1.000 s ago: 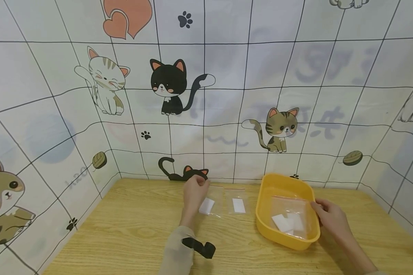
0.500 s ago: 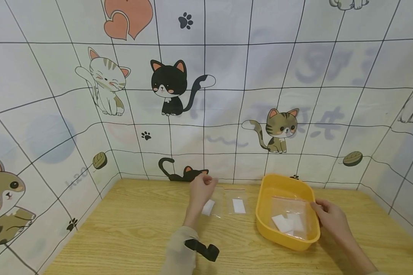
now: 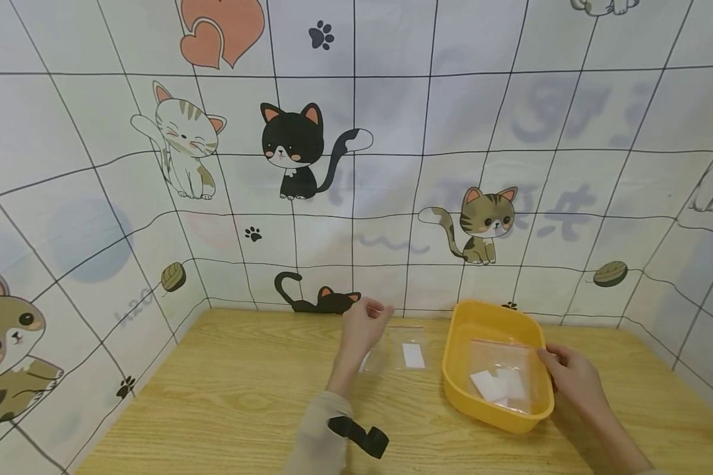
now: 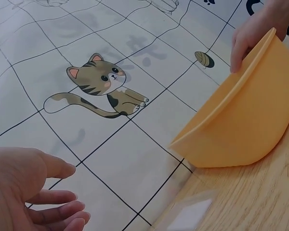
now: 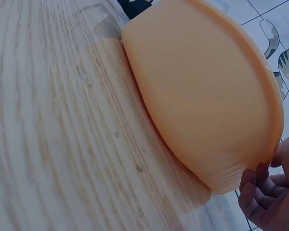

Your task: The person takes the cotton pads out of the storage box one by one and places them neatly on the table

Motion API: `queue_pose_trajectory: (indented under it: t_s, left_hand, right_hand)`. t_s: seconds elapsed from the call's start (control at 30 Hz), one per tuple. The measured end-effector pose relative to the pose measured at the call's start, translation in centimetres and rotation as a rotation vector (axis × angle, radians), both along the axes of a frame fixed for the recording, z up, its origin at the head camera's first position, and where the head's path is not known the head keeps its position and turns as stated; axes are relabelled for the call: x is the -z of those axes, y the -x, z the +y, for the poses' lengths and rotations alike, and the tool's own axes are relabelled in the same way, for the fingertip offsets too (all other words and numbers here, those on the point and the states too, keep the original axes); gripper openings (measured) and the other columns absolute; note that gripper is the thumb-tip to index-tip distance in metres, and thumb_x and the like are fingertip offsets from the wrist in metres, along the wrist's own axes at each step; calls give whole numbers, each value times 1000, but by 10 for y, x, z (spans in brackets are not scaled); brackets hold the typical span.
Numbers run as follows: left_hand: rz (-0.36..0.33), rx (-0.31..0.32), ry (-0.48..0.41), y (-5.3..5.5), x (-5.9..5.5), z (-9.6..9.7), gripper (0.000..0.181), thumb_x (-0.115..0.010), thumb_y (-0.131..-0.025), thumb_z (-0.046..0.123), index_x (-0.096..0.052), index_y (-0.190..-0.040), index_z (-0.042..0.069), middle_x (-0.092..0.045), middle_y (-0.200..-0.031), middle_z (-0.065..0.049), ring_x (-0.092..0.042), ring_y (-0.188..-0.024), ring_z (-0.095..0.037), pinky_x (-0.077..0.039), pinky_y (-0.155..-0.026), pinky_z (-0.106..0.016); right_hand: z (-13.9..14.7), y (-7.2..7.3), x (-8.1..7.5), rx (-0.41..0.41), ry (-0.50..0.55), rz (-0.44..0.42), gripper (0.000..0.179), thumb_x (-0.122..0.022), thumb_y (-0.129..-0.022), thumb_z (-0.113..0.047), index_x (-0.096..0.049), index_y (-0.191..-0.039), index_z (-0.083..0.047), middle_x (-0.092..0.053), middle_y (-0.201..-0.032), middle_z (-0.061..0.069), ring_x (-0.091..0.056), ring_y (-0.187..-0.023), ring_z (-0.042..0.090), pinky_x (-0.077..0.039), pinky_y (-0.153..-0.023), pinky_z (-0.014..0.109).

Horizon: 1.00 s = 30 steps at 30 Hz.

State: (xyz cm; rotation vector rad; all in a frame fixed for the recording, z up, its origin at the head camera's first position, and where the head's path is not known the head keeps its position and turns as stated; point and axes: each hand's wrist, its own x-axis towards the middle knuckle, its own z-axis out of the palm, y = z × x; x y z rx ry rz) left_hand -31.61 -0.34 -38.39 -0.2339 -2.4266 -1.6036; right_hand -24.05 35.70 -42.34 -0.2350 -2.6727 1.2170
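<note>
My left hand (image 3: 365, 328) is above a clear zip bag (image 3: 374, 361) on the table and partly hides it. In the left wrist view, the thumb of that left hand (image 4: 36, 192) stands apart from loosely bent fingers, with nothing between them. Just right of it lies a second zip bag (image 3: 413, 356) with a white card inside. My right hand (image 3: 573, 376) holds the right rim of a yellow plastic bin (image 3: 493, 417), thumb over the edge and fingers against the outer wall. Inside the bin are clear zip bags (image 3: 502, 359) with white cards; how many bags cannot be told.
A wood-grain table (image 3: 214, 396) spreads under everything. Behind it hangs a white gridded cloth (image 3: 386, 178) printed with cartoon cats, reaching down to the table's back edge. A black strap (image 3: 356, 435) is round the left sleeve.
My left hand has moved to the right, from the left side of the left zip bag to over it, and its fingers have spread slightly. The right hand and bin have stayed put.
</note>
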Motion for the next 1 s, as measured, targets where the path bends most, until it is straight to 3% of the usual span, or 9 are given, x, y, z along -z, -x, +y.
queue_pose_trajectory:
  t_s: [0.7,1.0]
  left_hand:
    - [0,126,-2,-17,-5,36,26,-72,-93,30,-68,-102,6,-65,-88,-1,-60,-79,-12,-51,-66,-27]
    - [-9,182,-21,-25,-7,47,25,-71,-94,28,-69,-104,5,-65,-87,0,-59,-77,-12,-52,-65,-28]
  right_hand:
    - [0,0,3,-1,-19,24,56,-45,-108,-31,-47,-135,18,-68,-103,22,-60,-70,8,-54,-60,25]
    - [-1,0,4,-6,-21,32,56,-46,-108,-31,-48,-134,18,-67,-94,15,-59,-67,9,-53,-58,26]
